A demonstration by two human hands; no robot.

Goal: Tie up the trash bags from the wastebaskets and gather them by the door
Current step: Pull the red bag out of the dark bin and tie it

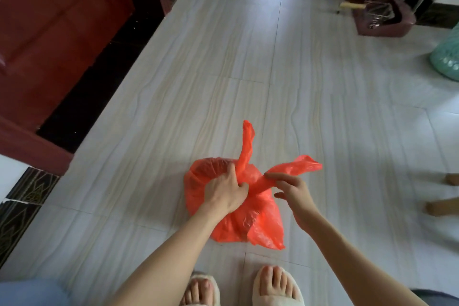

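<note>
A red-orange plastic trash bag (250,221) sits on the pale tiled floor just ahead of my slippered feet. Its two handle strips are crossed over the top: one (246,146) sticks up and away from me, the other (295,167) points right. My left hand (224,192) presses on the bag's top and pinches the base of the upright strip. My right hand (291,190) grips the right strip between thumb and fingers. The dark red door (57,32) stands at the upper left.
A maroon dustpan and broom (377,13) lie at the upper right beside stored clutter. A teal mesh object (447,57) sits at the right edge. Another person's bare feet (442,196) show at the right. Open floor stretches between the bag and the door.
</note>
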